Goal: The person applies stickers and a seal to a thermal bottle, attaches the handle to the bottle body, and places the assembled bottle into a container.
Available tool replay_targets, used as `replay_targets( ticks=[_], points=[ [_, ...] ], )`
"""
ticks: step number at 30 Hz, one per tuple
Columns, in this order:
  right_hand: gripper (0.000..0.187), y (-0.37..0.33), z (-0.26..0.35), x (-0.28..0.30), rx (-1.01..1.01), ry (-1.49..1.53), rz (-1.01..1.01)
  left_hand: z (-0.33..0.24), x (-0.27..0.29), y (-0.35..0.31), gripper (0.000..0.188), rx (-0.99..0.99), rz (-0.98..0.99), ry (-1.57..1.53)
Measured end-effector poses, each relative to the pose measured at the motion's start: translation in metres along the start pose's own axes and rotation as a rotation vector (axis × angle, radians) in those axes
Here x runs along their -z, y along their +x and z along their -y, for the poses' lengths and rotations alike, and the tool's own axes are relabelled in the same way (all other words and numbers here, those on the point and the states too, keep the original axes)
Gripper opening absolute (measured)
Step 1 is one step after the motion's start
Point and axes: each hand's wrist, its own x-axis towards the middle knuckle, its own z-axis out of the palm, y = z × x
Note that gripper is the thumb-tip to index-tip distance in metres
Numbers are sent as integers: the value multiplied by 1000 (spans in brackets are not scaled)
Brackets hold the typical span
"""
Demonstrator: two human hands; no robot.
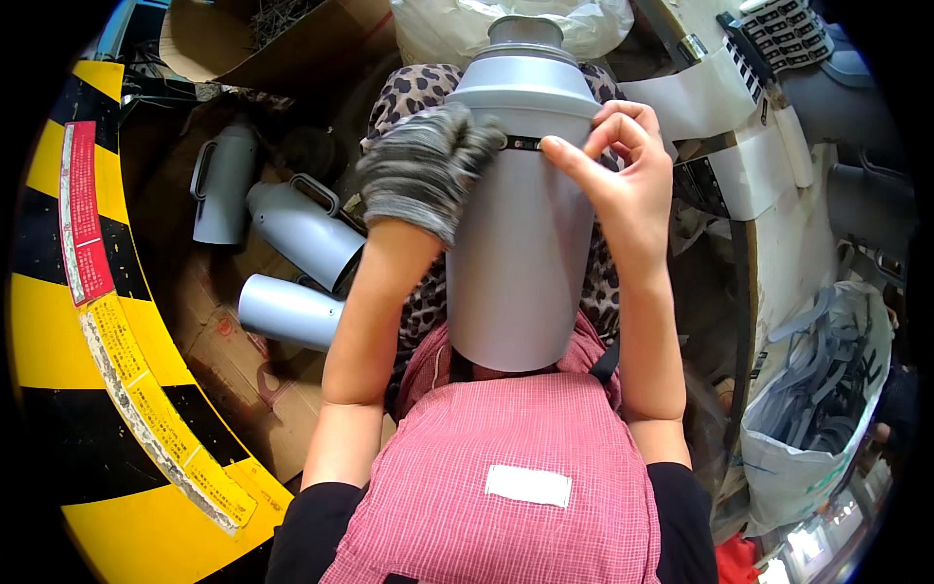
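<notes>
A grey metal jug casing (520,253) with a narrower neck at the far end lies along my lap, its wide open-looking end toward me. Across its upper front runs a small black label strip (522,143). My left hand (428,170), in a grey striped knit glove, is closed against the casing's left side, knuckles by the strip's left end; its fingertips are partly hidden and blurred. My bare right hand (628,165) grips the right side below the shoulder. Its thumb presses at the strip's right end, and the other fingers are bent.
Several grey jugs, including one with a handle (306,232), lie on cardboard at left. A yellow-black striped edge (156,360) curves beyond them. At right stand a worktable (793,229), a sheet of labels (786,34) and a white sack (812,467) of grey handles.
</notes>
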Motion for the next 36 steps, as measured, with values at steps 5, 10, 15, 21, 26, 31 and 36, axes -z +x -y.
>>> replay_targets(
  ticks=[5, 10, 15, 21, 26, 31, 36],
  points=[
    [29, -12, -39, 27, -282, 488, 2, 40, -21, -4, 51, 158, -61, -704],
    [32, -25, -31, 39, -17, 202, -58, -26, -42, 7, 59, -410, -248, -284],
    [21, -129, -111, 160, -188, -105, -182, 29, -61, 41, 40, -398, -121, -319],
    [26, -324, -207, 285, -725, -445, 228, -18, -48, 169, 48, -142, 400, -339],
    [53, -477, -234, 254, -802, -1014, 56, -70, -13, 156, 49, -1305, 584, -47],
    [79, -540, -296, 278, -469, -1337, 298, -115, 6, 109, 38, -139, 706, -473],
    [76, -513, -282, 310, -488, -1025, 613, -15, 70, 168, 45, -722, 563, -288]
  ],
)
